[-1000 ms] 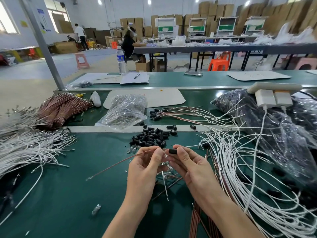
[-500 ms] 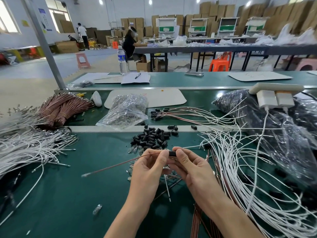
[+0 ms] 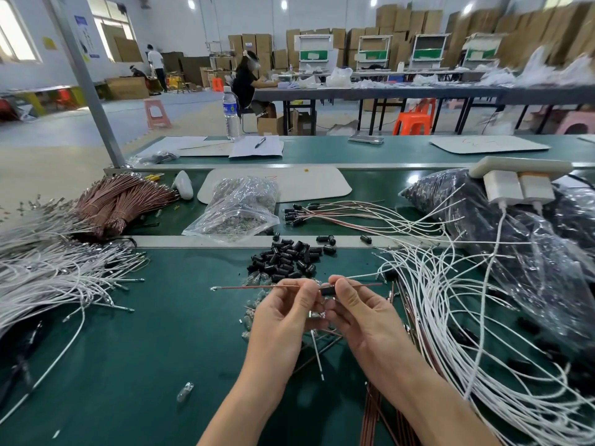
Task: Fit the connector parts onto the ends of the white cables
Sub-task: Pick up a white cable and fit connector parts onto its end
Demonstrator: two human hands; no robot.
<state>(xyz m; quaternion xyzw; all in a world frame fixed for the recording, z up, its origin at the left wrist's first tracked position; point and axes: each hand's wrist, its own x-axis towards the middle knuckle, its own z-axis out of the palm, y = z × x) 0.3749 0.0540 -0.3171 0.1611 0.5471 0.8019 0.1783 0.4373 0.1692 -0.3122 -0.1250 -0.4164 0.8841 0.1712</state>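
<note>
So, mid-fit rn: left hand (image 3: 283, 313) pinches thin brown wire (image 3: 251, 287), right hand (image 3: 363, 317) pinches black connector (image 3: 328, 290), apparently threaded on it. Next imo: slide it to the wire end.

Over on the far bench a water bottle (image 3: 231, 114) is standing upright, just beside a sheet of paper (image 3: 248, 149) with a pen (image 3: 260, 142) lying on it. Further right a phone (image 3: 366, 139) is lying flat, and a white board (image 3: 489, 144) is sitting beyond it. A white power strip (image 3: 521, 165) is carrying two chargers (image 3: 502, 186). A grey post (image 3: 87, 91) is slanting up at the left. Behind, a person (image 3: 244, 82) is sitting at a long dark table (image 3: 386, 91), an orange stool (image 3: 413, 122) is standing by it, a pink stool (image 3: 156, 112) is standing well apart, and cardboard boxes (image 3: 396, 17) are lining the back wall.
</note>
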